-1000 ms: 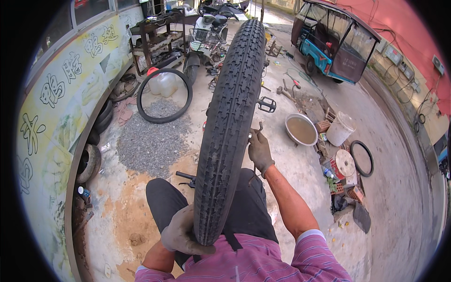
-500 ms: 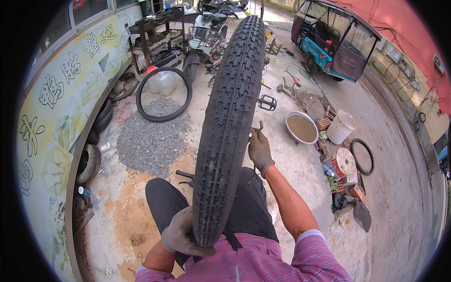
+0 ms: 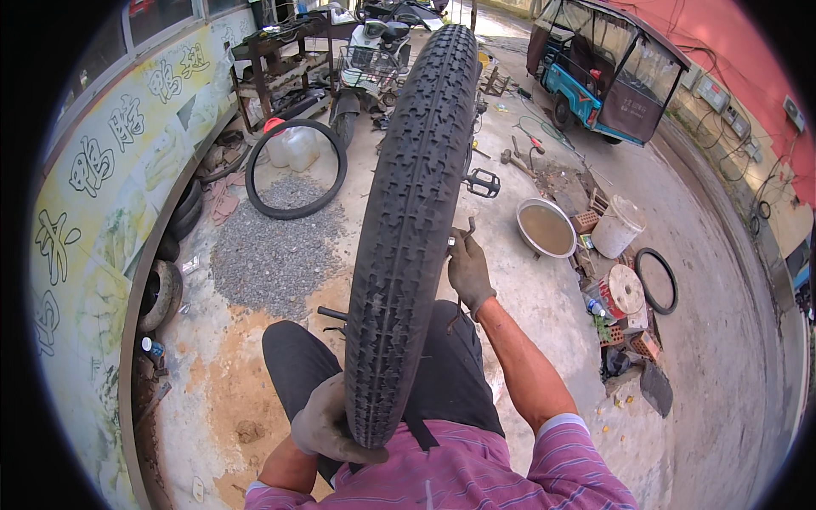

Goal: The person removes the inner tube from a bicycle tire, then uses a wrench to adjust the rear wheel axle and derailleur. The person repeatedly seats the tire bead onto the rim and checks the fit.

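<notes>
A bicycle wheel with a black treaded tire (image 3: 408, 195) stands upright right in front of me, its near end close to my shirt. My left hand (image 3: 330, 422), in a grey work glove, is curled round the near end of the tire; some fingers are hidden beneath it. On the wheel's right side my gloved right hand (image 3: 473, 270) is closed around a thin bent metal rod (image 3: 471, 224), whose hooked end sticks up above the fingers. Beyond that hand a black pedal (image 3: 483, 183) juts out. A black handlebar grip (image 3: 331, 314) shows left of the tire. The wheel's hub is hidden.
A loose tire (image 3: 255, 174) leans by plastic jugs over a gravel pile (image 3: 272, 255). To the right stand a basin of murky water (image 3: 548, 228), a white bucket (image 3: 618, 228) and bricks (image 3: 644, 345). A scooter (image 3: 374, 64) and blue tricycle (image 3: 578, 93) are farther off.
The tire has shifted very slightly left, and its tread pattern sits a little differently. My right hand has moved slightly left with it; my left hand keeps its hold.
</notes>
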### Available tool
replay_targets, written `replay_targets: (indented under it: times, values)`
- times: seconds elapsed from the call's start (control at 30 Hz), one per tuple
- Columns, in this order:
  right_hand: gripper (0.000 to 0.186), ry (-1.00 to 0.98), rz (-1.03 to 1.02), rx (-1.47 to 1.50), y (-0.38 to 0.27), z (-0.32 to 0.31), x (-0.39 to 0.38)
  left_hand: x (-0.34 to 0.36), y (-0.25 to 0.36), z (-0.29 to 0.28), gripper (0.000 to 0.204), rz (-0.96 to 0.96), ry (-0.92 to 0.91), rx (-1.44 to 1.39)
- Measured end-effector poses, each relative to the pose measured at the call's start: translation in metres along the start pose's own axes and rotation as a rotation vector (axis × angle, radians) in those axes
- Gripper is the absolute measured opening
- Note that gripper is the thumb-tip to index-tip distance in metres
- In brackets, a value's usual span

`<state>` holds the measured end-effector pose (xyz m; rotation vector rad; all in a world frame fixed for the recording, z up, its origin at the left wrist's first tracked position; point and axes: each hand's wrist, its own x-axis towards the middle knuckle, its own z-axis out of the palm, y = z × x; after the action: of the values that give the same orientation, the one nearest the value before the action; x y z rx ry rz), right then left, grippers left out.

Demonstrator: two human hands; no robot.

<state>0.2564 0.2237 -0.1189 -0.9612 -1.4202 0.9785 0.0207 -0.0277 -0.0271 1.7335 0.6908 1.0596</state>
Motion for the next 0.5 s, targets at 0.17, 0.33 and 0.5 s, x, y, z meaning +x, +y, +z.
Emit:
replay_targets:
  times: [0.17, 0.33, 0.5]
  values:
    - [0.044, 0.073, -0.009, -0.182, -0.033, -0.015, 0.003, -0.011, -0.006, 0.001, 0.077, -0.199, 0.217, -0.367]
    - [0.059, 0.247, 0.045, 0.284, -0.115, -0.052, 0.024, 0.016, -0.033, -0.016, 0.076, -0.089, 0.552, -0.401]
    - [0.057, 0.225, -0.071, 0.471, -0.176, -0.051, 0.036, 0.07, -0.063, -0.029, 0.073, -0.128, 0.54, -0.073]
